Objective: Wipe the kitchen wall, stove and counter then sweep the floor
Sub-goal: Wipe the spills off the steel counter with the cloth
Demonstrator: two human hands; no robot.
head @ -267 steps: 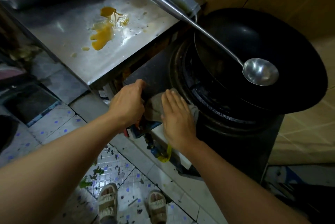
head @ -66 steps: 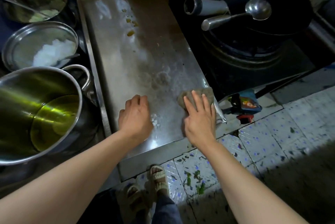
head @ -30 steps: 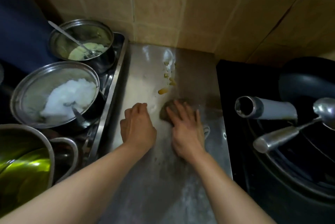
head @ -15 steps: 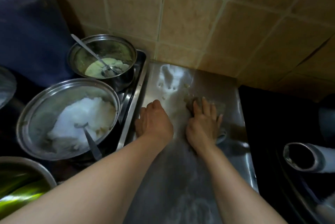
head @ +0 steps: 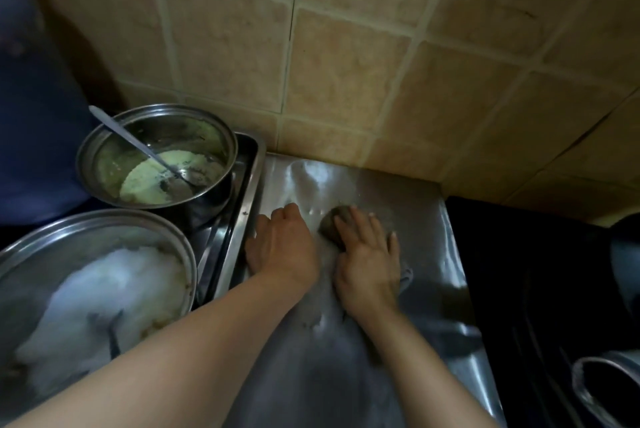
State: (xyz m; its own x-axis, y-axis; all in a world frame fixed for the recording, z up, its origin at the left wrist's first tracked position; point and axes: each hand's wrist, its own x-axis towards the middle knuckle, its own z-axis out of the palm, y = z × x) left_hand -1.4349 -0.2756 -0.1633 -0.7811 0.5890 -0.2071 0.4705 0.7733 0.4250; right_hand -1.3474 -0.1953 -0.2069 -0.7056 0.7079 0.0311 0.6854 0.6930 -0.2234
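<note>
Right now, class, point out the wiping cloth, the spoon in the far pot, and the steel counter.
cloth (head: pixel 329 227), head view, the bare brown edge beyond the fingers.
spoon (head: pixel 138 145), head view, mid-handle.
counter (head: pixel 408 195), head view, bare steel near the wall.

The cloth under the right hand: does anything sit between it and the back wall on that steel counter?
Nothing visible does. The cloth lies under the flat right hand, and the steel counter beyond it runs bare to the tiled wall. The left hand rests beside it.
</note>
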